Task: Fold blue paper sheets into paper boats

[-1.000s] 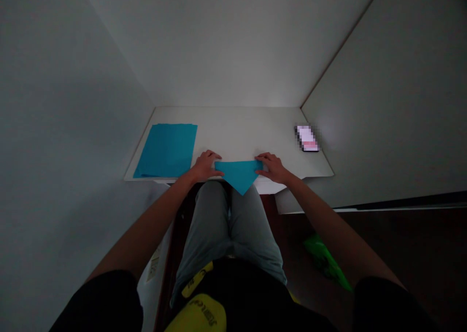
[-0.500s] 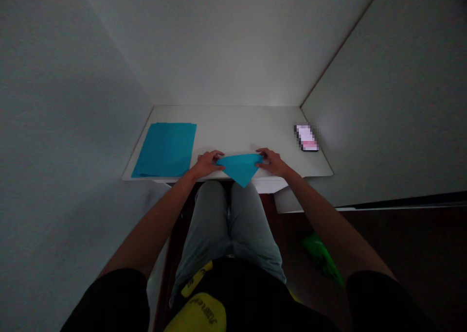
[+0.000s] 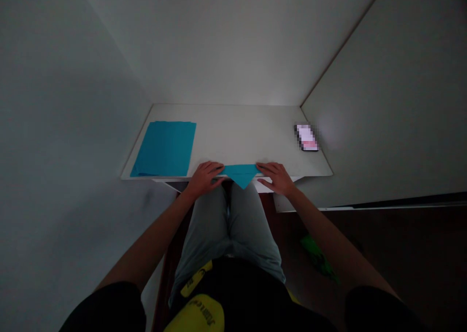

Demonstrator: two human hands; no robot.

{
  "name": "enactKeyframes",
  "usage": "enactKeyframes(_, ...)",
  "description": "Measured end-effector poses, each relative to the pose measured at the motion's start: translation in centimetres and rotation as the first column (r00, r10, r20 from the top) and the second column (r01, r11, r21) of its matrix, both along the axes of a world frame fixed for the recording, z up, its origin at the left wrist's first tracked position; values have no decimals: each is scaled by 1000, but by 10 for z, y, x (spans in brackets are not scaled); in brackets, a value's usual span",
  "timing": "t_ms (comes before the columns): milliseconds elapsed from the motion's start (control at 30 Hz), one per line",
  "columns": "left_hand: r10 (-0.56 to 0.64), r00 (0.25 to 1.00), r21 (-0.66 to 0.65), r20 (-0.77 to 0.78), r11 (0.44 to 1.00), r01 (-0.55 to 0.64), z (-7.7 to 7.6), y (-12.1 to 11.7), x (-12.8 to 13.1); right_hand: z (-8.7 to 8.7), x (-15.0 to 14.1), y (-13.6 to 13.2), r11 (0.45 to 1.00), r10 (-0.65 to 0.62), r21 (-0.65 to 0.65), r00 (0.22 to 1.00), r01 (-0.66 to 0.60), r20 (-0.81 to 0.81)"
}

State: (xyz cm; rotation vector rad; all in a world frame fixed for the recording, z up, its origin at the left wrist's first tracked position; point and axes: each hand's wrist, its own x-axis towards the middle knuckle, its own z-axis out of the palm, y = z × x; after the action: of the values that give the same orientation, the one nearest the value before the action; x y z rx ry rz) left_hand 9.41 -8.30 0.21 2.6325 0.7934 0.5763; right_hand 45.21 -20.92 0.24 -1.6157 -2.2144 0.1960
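Note:
A folded blue sheet of paper (image 3: 241, 170) lies at the front edge of the white table, its point hanging over the edge toward my lap. A crease runs across it near the top. On its left end rest the fingertips of my left hand (image 3: 205, 178), fingers stretched flat and thumb apart below. My right hand (image 3: 276, 176) presses the right end in the same way, fingers extended and thumb held away. The paper's two ends are partly hidden beneath my fingers.
A stack of blue paper (image 3: 166, 148) lies on the left of the white table (image 3: 233, 132). At the right side is a phone (image 3: 307, 138) with a lit, blurred screen. Walls close in the table at the back and sides. Something green (image 3: 317, 254) is on the dark floor.
The paper has come down from a raised, tilted hold to lie flat on the table edge. Both hands have moved from pinching its corners to pressing its ends with flat fingers.

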Motion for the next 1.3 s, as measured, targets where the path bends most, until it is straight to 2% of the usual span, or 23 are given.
enactKeyframes(100,-8,1000,-8,9,1000,8,-3,-6,-3,-6,-4,-11,999,-40,-1,999,40,-6)
enactKeyframes(267,70,990,-119,122,991,-56,4,-2,9,-7,-10,-5,989,-144,13,973,149,-182)
enactKeyframes(367,238,955,-231,175,953,-195,14,16,25,0,-11,20,968,-230,20,914,250,-336)
enactKeyframes(433,349,922,-291,167,911,-293,19,32,37,2,-11,42,956,-274,-21,859,294,-432)
enactKeyframes(533,441,891,-324,107,863,-388,19,49,49,-2,-11,72,932,-351,-80,832,352,-430)
enactKeyframes(633,396,913,-223,102,903,-367,12,50,50,-11,-11,83,936,-342,-26,890,351,-300)
enactKeyframes(767,265,959,-79,98,963,-258,3,40,42,-16,-12,74,969,-216,63,947,237,-238)
enactKeyframes(833,227,971,-67,81,973,-222,1,38,38,-15,-12,68,979,-174,63,952,195,-253)
enactKeyframes(967,199,975,-128,94,974,-187,3,41,34,-12,-10,64,988,-123,52,944,145,-308)
enactKeyframes(1067,182,979,-143,93,975,-168,6,43,34,-11,-10,64,988,-128,43,943,148,-307)
enactKeyframes(1300,165,982,-60,90,985,-160,4,39,38,-9,-15,64,986,-141,47,951,159,-274)
